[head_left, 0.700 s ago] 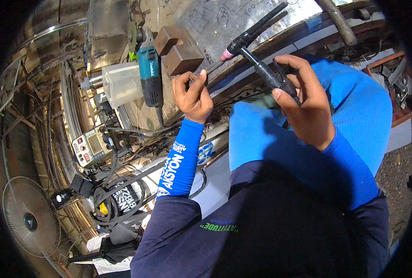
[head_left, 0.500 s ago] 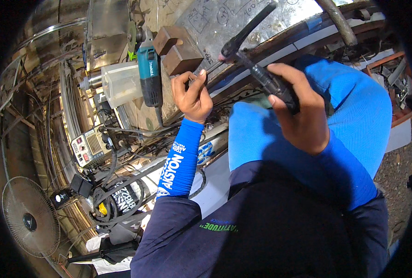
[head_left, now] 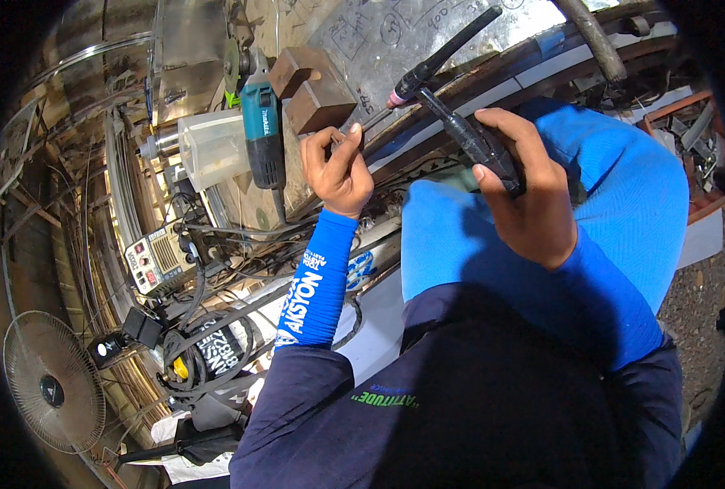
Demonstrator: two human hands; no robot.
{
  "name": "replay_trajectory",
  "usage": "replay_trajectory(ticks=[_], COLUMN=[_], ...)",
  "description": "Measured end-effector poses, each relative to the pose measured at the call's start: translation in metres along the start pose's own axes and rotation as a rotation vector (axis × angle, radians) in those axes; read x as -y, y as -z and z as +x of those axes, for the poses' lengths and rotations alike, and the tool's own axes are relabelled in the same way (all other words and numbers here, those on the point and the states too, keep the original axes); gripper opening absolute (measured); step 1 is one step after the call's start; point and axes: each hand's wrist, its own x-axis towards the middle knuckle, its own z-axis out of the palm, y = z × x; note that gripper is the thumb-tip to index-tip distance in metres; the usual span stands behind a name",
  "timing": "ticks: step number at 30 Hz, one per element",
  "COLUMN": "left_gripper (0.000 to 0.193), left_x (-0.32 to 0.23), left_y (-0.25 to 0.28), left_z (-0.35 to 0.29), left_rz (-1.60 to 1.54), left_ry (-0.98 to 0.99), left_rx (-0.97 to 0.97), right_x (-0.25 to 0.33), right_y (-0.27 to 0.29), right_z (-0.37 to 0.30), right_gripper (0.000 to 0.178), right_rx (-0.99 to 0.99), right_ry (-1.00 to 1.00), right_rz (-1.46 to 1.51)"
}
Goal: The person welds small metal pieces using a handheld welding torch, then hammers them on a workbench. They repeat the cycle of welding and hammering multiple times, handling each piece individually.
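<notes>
My right hand (head_left: 533, 183) is wrapped round the black handle of a TIG welding torch (head_left: 470, 140). Its long back cap points up and to the right, and its pink cup faces down-left near the bench edge. My left hand (head_left: 338, 167) pinches a thin grey metal rod (head_left: 376, 119) between thumb and fingers. The rod's far end lies close below the torch cup; whether they touch, I cannot tell. Just beyond my left fingers stands a brown rusty metal block (head_left: 322, 102) with a notch.
A teal and black angle grinder (head_left: 262, 130) lies left of the block, beside a translucent plastic container (head_left: 209, 147). A marked metal sheet (head_left: 362, 37) covers the bench top. Farther left are a welding machine (head_left: 159, 259), coiled cables (head_left: 208, 346) and a fan (head_left: 53, 381).
The torch has tilted slightly, its back cap shifting right and its pink cup showing more plainly. My left hand with the rod has hardly moved.
</notes>
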Motion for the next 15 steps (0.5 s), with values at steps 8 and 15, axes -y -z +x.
replay_trajectory(ticks=[8, 15], left_gripper=[0.047, 0.047], left_x=[0.0022, -0.0015], left_y=[0.0011, 0.0028], left_z=[-0.0008, 0.0013], left_rz=[0.024, 0.024], left_ry=[-0.023, -0.013], left_rx=[0.012, 0.023], right_x=[0.0046, 0.0045], right_y=[0.0008, 0.0019], right_z=[-0.0002, -0.0001], right_gripper=[0.042, 0.041], right_rx=[0.013, 0.019], right_ry=[-0.052, -0.04], right_rz=[0.023, 0.012])
